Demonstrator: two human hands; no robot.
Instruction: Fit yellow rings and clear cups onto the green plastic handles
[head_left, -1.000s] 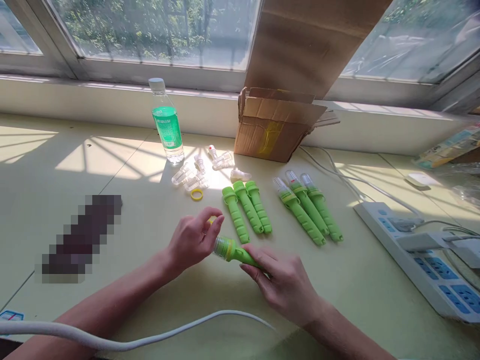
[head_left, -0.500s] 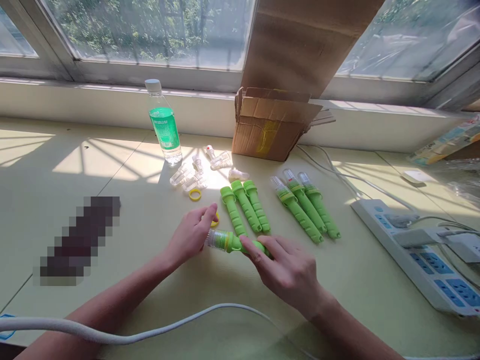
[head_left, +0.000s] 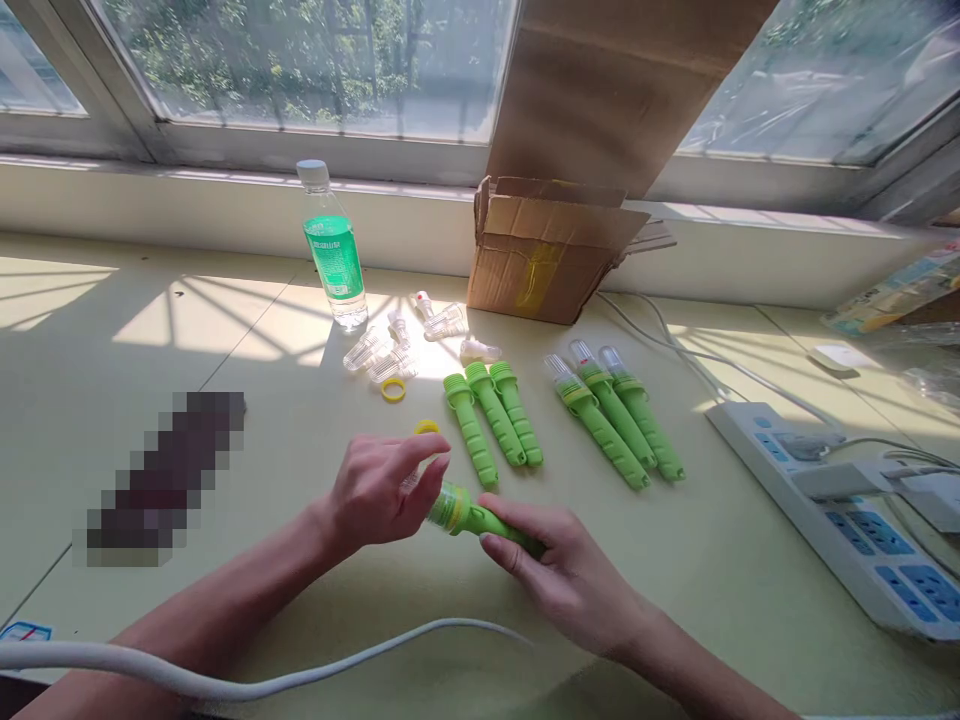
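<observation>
A green light stick with a clear ribbed cap lies across between my hands, slightly tilted. My right hand is closed around its green handle. The fingers of my left hand are curled about the clear cap end, hiding its tip. Just beyond my left hand lies a yellow ring, partly covered by it, with another yellow ring farther back. Three green handles without caps lie side by side past the stick. To their right are three capped light sticks.
Several clear caps and small white pieces lie near a water bottle. A cardboard box stands against the sill. At right is a power strip with plugs. A pale cable crosses in front. A blurred dark patch is at left.
The light stick has moved slightly toward me and tilts more. My left hand has shifted nearer and over the cap end, leaving the nearer yellow ring more visible. My right hand has turned around the handle.
</observation>
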